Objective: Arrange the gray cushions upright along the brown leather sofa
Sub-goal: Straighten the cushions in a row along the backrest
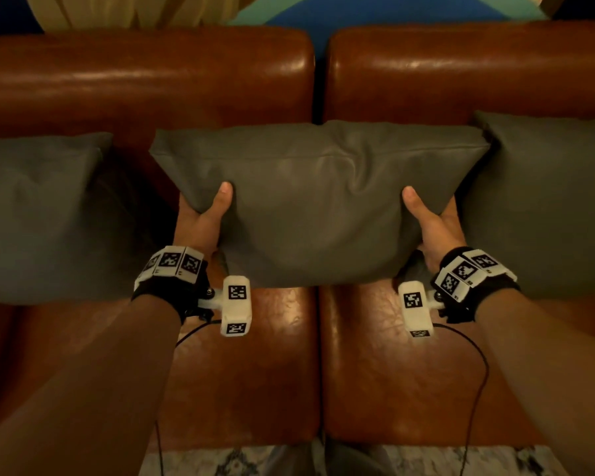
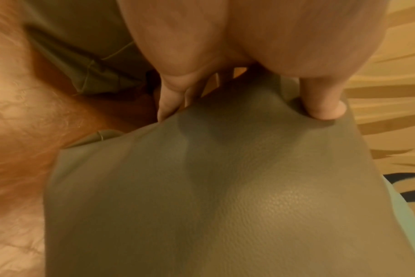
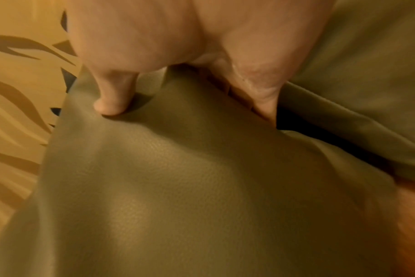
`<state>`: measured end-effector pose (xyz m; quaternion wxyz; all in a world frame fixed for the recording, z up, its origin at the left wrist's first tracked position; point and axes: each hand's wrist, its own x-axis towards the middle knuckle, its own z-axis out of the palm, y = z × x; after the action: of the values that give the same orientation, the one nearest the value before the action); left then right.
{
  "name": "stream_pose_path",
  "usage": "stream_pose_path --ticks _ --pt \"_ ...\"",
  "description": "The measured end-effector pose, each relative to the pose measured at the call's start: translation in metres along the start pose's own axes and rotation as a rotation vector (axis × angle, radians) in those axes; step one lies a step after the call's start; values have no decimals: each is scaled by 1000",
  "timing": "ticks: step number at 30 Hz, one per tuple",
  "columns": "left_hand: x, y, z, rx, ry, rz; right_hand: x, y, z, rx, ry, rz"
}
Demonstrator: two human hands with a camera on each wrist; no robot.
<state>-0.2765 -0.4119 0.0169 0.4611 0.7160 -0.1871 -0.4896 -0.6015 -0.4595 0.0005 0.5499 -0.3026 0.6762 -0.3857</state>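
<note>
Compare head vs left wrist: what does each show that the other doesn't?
Head only: right hand, right cushion against the backrest, both halves of the brown leather sofa. Left wrist only: fingers curled behind the cushion's edge, patterned carpet. Both: left hand gripping the middle gray cushion, thumb on its front, plus the left cushion.

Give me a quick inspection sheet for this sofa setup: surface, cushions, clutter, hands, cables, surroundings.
Surface: brown leather sofa, two seat sections, glossy.
Job's things: middle gray cushion held upright at the seam between sections; left cushion and right cushion stand against the backrest.
Clutter: nothing seen.
Grips: left hand and right hand each grip a side of the middle cushion, thumbs in front.
Cables: black cable hangs from the right wrist; another from the left.
Surroundings: patterned floor, curtain.
</note>
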Motion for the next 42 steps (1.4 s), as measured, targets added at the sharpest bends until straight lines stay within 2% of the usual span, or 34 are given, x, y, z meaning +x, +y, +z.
stream_pose_path --ticks 5,7,10,12,14,17,19,21,23,27,31,34,38,42 --pt "-6 -5 -8 25 -29 28 -8 -4 -9 -159 45 -2" --pt "-14 -17 -15 36 31 33 -24 6 -21 -230 79 2" --pt "-48 -38 -14 115 193 6 -50 33 -48 -229 102 51" --pt "-75 -59 -7 269 198 9 -66 51 -66 -272 55 83" --pt "-99 -80 6 481 73 26 -73 73 -94 -412 -13 115" --pt "-116 -105 39 738 -191 50 -76 94 -136 -567 -74 156" --pt "-122 -108 76 865 -363 86 -73 92 -164 -555 -25 189" --pt "-125 -106 122 898 -443 104 -62 80 -194 -533 33 188" --pt "-128 -97 173 860 -489 91 -46 59 -226 -549 98 168" --pt "-123 -77 274 692 -476 -30 -3 21 -296 -519 300 81" --pt "-116 -58 348 275 -326 -226 54 -13 -353 -410 458 -17" --pt "-119 -56 383 62 -313 -280 98 -26 -384 -295 386 55" --pt "-128 -63 411 -54 -290 -252 133 -27 -403 -40 244 80" --pt "-141 -70 449 -117 -366 -204 153 -31 -440 19 331 -60"
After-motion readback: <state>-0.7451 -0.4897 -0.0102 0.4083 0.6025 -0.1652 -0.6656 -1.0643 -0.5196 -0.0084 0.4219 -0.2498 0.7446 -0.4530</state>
